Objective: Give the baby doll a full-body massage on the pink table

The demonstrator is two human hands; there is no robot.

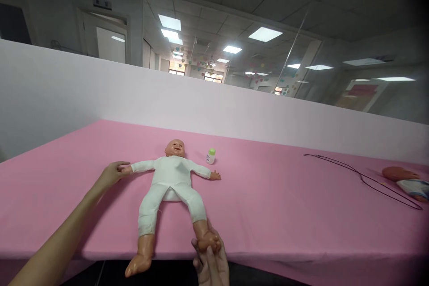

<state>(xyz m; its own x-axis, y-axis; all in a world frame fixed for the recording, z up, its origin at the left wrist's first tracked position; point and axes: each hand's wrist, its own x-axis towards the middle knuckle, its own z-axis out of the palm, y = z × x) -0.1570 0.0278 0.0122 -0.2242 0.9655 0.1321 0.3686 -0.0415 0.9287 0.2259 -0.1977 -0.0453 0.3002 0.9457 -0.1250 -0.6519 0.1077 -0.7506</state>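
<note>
A baby doll (171, 174) in a white cloth suit lies on its back on the pink-covered table (268, 205). Its arms are spread and its feet reach the near edge. At the doll's hand on the left side of the view, my left hand (112, 173) is closed around the small plastic fingers. My right hand (214, 259) grips the doll's foot on the right side, with fingers wrapped round it from below. The doll's other foot hangs free over the table edge.
Beside the doll's head stands a small bottle (211, 156) with a green cap. Farther right lie a looped dark cord (358, 172) and a second doll (410, 183), cut off by the frame. A low white wall (214, 109) with glass above it runs behind the table.
</note>
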